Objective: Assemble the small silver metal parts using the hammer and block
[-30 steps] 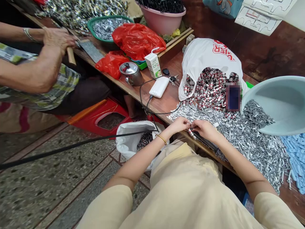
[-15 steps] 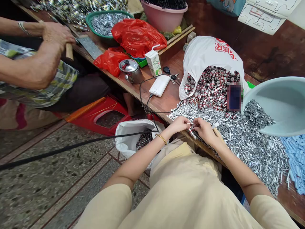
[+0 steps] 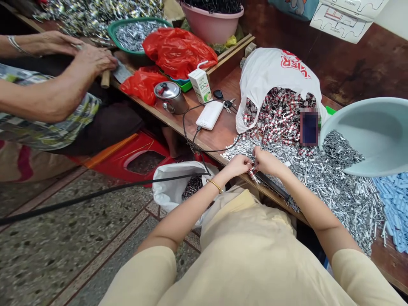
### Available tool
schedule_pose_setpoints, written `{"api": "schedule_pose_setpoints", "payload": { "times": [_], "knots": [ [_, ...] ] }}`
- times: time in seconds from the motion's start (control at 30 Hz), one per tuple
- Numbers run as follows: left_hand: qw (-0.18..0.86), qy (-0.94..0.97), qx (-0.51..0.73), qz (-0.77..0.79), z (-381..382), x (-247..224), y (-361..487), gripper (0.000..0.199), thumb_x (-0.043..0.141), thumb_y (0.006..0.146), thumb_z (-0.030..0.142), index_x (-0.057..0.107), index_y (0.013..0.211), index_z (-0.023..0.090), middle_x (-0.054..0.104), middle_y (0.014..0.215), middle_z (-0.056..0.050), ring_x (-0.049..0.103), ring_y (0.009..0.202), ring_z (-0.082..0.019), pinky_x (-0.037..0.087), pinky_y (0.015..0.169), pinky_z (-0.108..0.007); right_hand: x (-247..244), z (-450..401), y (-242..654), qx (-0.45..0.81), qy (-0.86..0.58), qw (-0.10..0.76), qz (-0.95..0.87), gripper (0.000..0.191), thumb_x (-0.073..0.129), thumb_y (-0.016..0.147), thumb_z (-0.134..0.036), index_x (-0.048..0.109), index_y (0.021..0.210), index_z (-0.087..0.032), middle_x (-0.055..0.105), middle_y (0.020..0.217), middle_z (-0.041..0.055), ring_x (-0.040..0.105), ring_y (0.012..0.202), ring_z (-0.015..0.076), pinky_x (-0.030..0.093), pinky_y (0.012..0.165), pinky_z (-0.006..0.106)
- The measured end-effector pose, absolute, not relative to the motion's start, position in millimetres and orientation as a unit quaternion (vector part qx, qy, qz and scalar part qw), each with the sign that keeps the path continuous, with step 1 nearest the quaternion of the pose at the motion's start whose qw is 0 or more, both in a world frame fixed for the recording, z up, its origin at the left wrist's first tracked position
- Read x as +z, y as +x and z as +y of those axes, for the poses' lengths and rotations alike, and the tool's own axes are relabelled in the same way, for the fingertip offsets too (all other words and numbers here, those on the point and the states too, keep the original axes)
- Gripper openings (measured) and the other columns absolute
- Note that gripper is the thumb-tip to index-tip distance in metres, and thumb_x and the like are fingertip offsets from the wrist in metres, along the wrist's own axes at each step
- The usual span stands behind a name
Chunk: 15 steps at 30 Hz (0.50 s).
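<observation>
Pinching together at the near edge of the brown wooden worktop point(image 3: 219, 127), the left hand point(image 3: 238, 165) and the right hand point(image 3: 267, 161) meet fingertip to fingertip over a small red-and-silver metal piece point(image 3: 253, 172). Both hands are closed down on it, though the piece is so small that it is hard to tell which fingers bear the grip. A thin gold bangle point(image 3: 216, 185) sits on the left wrist.

Just beyond the hands lies a wide spread of small silver metal parts point(image 3: 334, 187), running along the near edge toward the right. Behind it, a white plastic bag with red lettering point(image 3: 274, 72) lies open, spilling red-and-silver pieces. A pale blue plastic basin point(image 3: 372, 131) leans at the right edge, with light blue plastic pieces point(image 3: 393, 208) beside it.

Nearer the middle are a white power bank point(image 3: 209, 115) with a black cable, a small drink carton point(image 3: 199, 85) and a lidded steel pot point(image 3: 171, 97). At the left, another person's hands point(image 3: 92, 59) rest at the far end of the worktop.
</observation>
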<state>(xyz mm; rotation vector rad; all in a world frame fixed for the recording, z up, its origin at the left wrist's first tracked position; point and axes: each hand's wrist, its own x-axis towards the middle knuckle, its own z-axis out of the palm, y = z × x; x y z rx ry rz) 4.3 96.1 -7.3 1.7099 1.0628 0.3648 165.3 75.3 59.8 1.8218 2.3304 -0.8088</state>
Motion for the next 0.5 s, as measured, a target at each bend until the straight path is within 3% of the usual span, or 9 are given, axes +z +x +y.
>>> {"api": "schedule_pose_setpoints", "payload": {
  "times": [0.1, 0.23, 0.33, 0.5],
  "knots": [
    [0.525, 0.71, 0.151, 0.444, 97.0, -11.0, 3.5, 0.016, 0.053, 0.069, 0.021, 0.061, 0.057, 0.014, 0.052, 0.052, 0.002, 0.042, 0.055, -0.011, 0.027, 0.054, -0.025, 60.4, 86.9, 163.9, -0.253, 0.585, 0.057, 0.769, 0.044, 0.071, 0.086, -0.013, 0.055, 0.126, -0.01, 0.07, 0.11, 0.0139, 0.064, 0.089, 0.0197, 0.051, 0.076, 0.031],
    [0.565, 0.692, 0.145, 0.425, 99.2, -15.1, 1.1, 0.015, 0.056, 0.069, 0.025, 0.064, 0.062, 0.014, 0.055, 0.055, 0.002, 0.047, 0.056, -0.012, 0.033, 0.056, -0.023, 56.3, 90.8, 161.9, -0.234, 0.581, 0.039, 0.779, 0.04, 0.063, 0.098, -0.039, 0.06, 0.131, -0.017, 0.062, 0.131, 0.0101, 0.065, 0.11, 0.023, 0.057, 0.094, 0.045],
    [0.577, 0.683, 0.127, 0.43, 100.3, -12.7, 0.4, 0.016, 0.057, 0.069, 0.026, 0.066, 0.066, 0.014, 0.058, 0.057, 0.001, 0.049, 0.056, -0.012, 0.035, 0.056, -0.024, 59.9, 86.2, 159.9, -0.207, 0.586, 0.02, 0.783, 0.04, 0.063, 0.098, -0.04, 0.06, 0.131, -0.017, 0.062, 0.131, 0.0096, 0.065, 0.111, 0.0232, 0.057, 0.094, 0.046],
    [0.481, 0.741, 0.126, 0.452, 97.0, -0.9, 0.0, 0.014, 0.056, 0.069, 0.023, 0.066, 0.063, 0.014, 0.055, 0.056, 0.002, 0.047, 0.058, -0.013, 0.03, 0.056, -0.025, 73.3, 47.1, 187.5, -0.143, 0.608, -0.007, 0.781, 0.036, 0.064, 0.097, -0.037, 0.06, 0.123, -0.012, 0.064, 0.123, 0.015, 0.062, 0.109, 0.0263, 0.053, 0.093, 0.043]
  ]
}}
